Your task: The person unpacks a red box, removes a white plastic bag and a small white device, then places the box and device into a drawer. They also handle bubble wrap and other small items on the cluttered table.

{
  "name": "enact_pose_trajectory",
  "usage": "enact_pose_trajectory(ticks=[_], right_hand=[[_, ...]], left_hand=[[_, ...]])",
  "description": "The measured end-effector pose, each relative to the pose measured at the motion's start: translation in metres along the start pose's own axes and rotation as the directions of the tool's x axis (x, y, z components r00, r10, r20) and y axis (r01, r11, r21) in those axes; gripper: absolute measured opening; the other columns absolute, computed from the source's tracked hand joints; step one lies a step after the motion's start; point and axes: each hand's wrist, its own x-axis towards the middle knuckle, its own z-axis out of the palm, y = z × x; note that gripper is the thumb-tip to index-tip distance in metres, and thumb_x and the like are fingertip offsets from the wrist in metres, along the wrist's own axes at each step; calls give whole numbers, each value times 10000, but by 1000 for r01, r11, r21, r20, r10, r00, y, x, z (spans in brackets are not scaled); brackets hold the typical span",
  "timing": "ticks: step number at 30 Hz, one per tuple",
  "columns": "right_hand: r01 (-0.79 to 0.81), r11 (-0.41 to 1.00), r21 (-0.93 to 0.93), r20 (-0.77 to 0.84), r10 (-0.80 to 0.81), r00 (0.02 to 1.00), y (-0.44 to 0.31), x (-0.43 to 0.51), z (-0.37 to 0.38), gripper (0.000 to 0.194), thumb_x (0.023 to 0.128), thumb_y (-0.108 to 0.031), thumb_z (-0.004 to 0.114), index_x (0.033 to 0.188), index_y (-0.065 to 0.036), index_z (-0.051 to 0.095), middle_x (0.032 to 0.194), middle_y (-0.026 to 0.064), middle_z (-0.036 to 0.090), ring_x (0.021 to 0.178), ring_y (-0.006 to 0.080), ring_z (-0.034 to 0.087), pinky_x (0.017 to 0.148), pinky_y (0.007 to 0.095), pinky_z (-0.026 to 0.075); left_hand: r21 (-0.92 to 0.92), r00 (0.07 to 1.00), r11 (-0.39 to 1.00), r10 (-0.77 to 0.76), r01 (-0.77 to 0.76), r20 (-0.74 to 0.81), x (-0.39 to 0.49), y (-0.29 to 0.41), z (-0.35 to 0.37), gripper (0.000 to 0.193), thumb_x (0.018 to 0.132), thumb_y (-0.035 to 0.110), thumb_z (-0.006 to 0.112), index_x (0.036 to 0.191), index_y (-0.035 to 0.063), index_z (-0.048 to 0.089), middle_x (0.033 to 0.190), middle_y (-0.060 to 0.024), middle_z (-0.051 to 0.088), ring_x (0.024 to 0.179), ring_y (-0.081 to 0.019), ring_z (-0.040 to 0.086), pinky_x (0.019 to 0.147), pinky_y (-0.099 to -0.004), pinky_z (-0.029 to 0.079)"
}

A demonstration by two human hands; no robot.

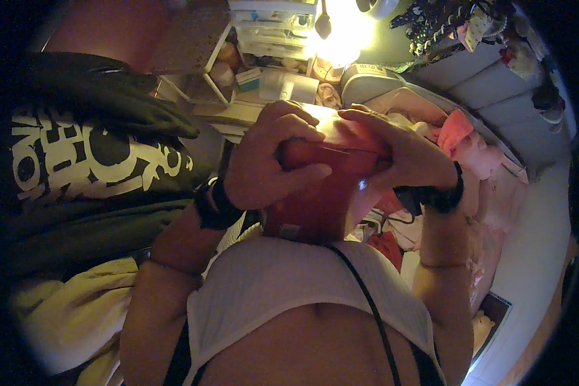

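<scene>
A red box (309, 198) is held up close against the chest, with a pale label low on its near face. My left hand (280, 154) grips its left upper edge, the thumb across the near face and the fingers curled over the top. On the box's right upper edge lies my right hand (395, 147), its fingers reaching over the top and its thumb side hidden in part. A slit-like seam runs along the upper front edge between the hands. Both wrists wear dark bands. The far side and the inside of the box are not visible.
Ahead stand a clear drawer unit (275, 29), a whitish translucent cylinder (289, 87) and a bright lamp (342, 34). Dark clothing with large lettering (101, 154) hangs at left. At right are pink fabric items (482, 154) and a padded grey-white panel (492, 77).
</scene>
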Motion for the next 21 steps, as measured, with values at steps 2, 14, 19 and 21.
enact_pose_trajectory(ticks=[2,14,19,21], right_hand=[[55,993,-100,-5,-56,998,0,2,-2,937,514,-231,822,1342,-55,419,1327,124,468,1250,241,414,1040,341,322],[155,965,-212,-168,-192,967,-35,8,-11,892,474,-320,859,1256,-52,523,1310,149,483,1235,288,444,1040,369,326],[430,759,-490,-183,-571,800,-33,32,-21,932,501,-266,876,1313,-90,455,1386,159,404,1329,307,320,1061,422,281],[421,814,-400,-381,-566,731,-18,39,-17,946,585,-358,841,1366,-78,386,1419,153,360,1362,294,254,1082,446,225]], left_hand=[[27,999,999,-25,24,32,-2,-2,-4,553,639,229,818,1103,88,553,1233,-161,458,1122,-275,481,925,-364,408],[-310,850,812,-377,494,367,-8,-2,-36,1375,584,263,872,1412,67,-208,1495,-179,128,1344,-262,255,1064,-388,307],[83,932,966,-256,243,255,-14,-19,-57,1324,600,206,856,1428,131,-173,1451,-176,229,1282,-260,357,1010,-387,388],[406,947,912,-181,61,266,-26,-38,-69,1286,608,186,846,1439,152,-136,1439,-173,249,1268,-259,369,1010,-396,388]])
